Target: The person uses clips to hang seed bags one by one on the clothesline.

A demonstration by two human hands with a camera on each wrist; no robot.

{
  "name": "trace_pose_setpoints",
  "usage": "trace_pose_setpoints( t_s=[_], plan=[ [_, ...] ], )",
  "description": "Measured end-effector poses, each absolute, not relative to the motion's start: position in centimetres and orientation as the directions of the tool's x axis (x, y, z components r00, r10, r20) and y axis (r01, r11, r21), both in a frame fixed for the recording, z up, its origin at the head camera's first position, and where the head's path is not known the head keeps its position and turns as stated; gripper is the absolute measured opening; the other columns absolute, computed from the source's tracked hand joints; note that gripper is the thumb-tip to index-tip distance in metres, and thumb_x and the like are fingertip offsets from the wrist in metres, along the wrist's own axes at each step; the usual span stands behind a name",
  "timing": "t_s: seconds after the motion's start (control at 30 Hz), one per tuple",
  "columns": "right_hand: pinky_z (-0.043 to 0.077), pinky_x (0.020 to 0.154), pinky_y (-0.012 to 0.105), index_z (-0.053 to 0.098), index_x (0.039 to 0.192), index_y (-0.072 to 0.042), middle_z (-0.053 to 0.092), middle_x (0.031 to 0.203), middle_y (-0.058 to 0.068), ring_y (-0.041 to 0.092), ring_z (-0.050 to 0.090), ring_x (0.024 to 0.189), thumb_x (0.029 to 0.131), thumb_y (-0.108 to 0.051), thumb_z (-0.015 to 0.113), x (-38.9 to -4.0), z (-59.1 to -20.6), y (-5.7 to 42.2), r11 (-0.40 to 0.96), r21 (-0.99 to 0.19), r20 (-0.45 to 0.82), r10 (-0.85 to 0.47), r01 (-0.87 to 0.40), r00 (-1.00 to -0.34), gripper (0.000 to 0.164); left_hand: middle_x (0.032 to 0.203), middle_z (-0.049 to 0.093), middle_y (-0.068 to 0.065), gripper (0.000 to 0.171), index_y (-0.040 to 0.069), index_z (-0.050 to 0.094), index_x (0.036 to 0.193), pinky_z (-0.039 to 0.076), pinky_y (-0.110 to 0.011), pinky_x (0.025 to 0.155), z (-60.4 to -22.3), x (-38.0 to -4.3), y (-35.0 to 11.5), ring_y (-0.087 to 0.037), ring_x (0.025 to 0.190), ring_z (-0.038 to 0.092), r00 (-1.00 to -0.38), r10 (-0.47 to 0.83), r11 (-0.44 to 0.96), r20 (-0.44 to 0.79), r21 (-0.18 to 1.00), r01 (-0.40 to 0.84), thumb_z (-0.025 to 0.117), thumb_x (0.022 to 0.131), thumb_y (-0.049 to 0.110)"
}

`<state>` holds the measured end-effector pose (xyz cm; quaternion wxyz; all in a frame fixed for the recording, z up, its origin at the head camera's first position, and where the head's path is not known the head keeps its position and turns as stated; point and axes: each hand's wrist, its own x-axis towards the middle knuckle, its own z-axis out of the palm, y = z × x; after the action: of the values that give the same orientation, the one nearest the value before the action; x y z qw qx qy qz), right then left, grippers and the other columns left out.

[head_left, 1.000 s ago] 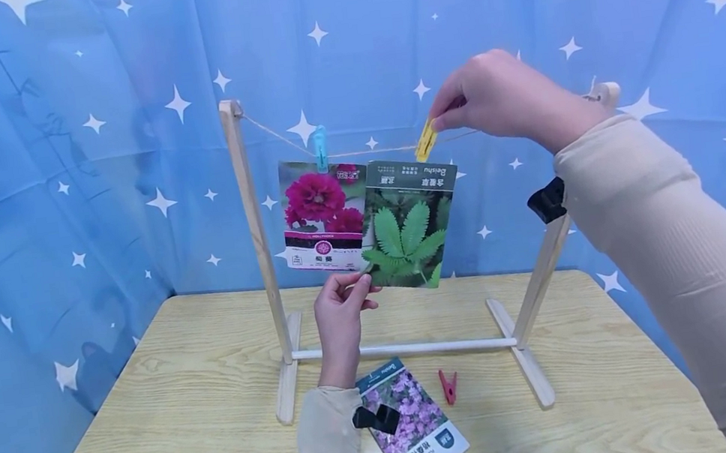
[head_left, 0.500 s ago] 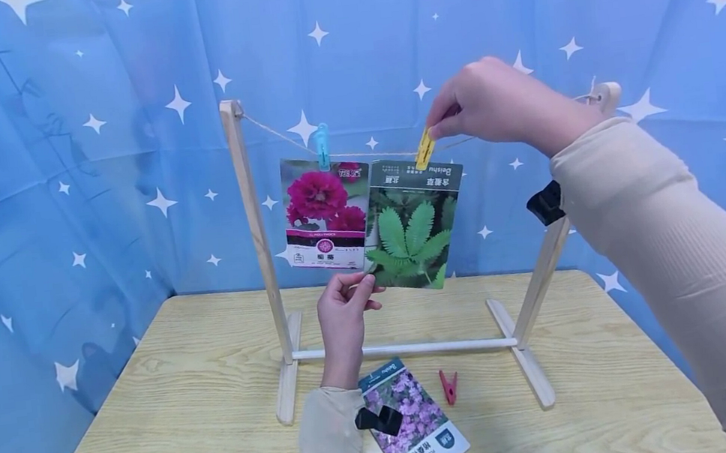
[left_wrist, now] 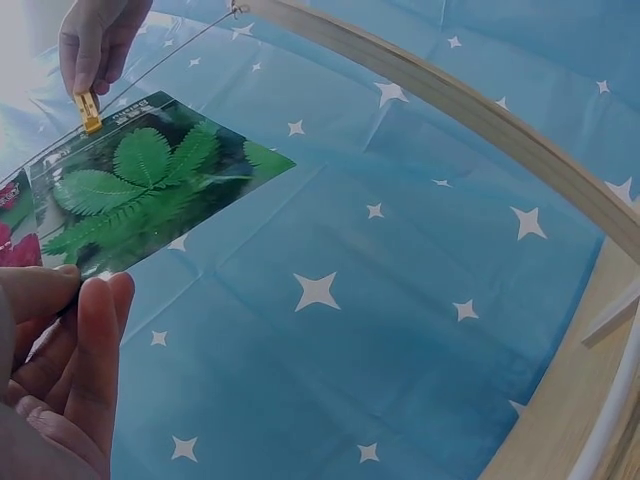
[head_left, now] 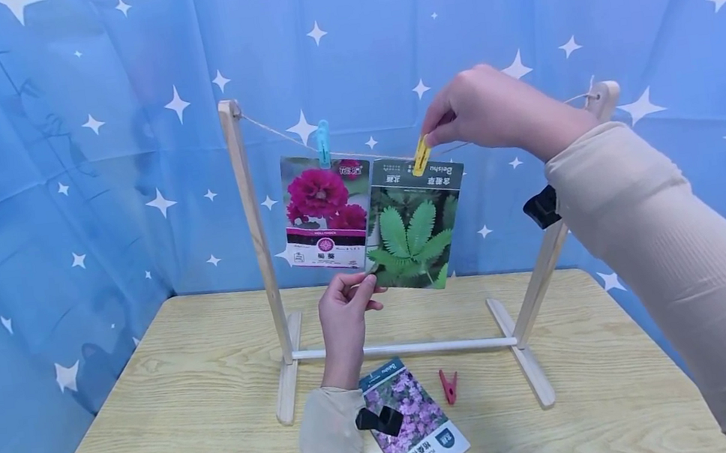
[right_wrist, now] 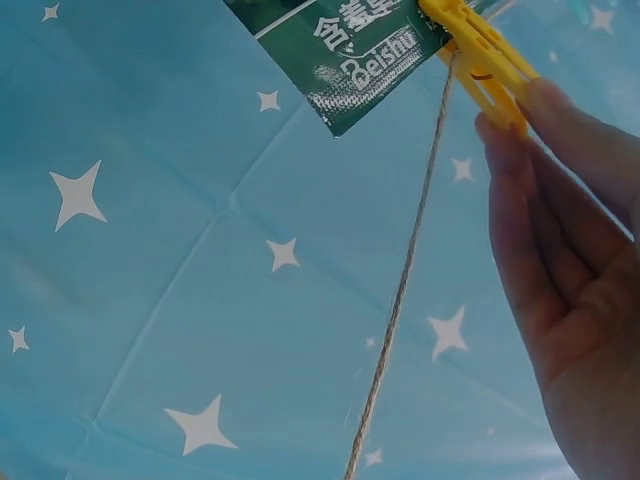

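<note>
Green-leaf packet (head_left: 410, 251): raised at string height, slightly tilted, its left edge meeting or overlapping the right side of the pink-flower packet (head_left: 321, 195); what is inside is hidden by the printed front.
Left grip: left hand (head_left: 342, 323) pinching the lower left corner of the green-leaf packet between thumb and fingers.
Right grip: right hand (head_left: 492, 111) holding the yellow clothespin (head_left: 420, 157) by its arms, between thumb and fingertips.
Yellow clothespin's place: tilted, at the dark top band of the green-leaf packet, beside the string (right_wrist: 401, 287); cannot tell whether its mouth is fully closed.
Pink-flower packet's place: hanging at the string under an upright blue clothespin (head_left: 323, 143); contents out of sight.
Purple-flower packet (head_left: 422, 431): lying aslant on the surface (head_left: 174, 401), partly behind the left wrist's black band (head_left: 388, 421); contents also hidden.
Red clothespin (head_left: 449, 387): on the surface, near that packet's right side.
Wooden frame (head_left: 257, 239): two posts standing on feet, string between their tops, pale bar (head_left: 412, 349) low between them.
</note>
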<state>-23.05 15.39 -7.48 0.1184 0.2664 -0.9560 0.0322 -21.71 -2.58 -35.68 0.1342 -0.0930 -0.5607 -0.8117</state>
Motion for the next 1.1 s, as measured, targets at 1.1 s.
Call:
trace_pose_setpoints(
  t_s=[1.1],
  plan=[
    [0.045, 0.077, 0.039, 0.06, 0.113, -0.017, 0.061, 0.104, 0.002, 0.017, 0.056, 0.091, 0.091, -0.03, 0.051, -23.1, -9.2, 15.8, 0.827, -0.009, 0.247, -0.543, -0.562, -0.803, 0.027, 0.101, 0.061, -0.008, 0.029, 0.013, 0.057, 0.11, 0.052, -0.033, 0.064, -36.1, -22.1, -2.9, -0.024, 0.084, 0.064, -0.951, -0.06, -0.333, 0.303, 0.892, 0.305, 0.062, 0.085, 0.026]
  ],
)
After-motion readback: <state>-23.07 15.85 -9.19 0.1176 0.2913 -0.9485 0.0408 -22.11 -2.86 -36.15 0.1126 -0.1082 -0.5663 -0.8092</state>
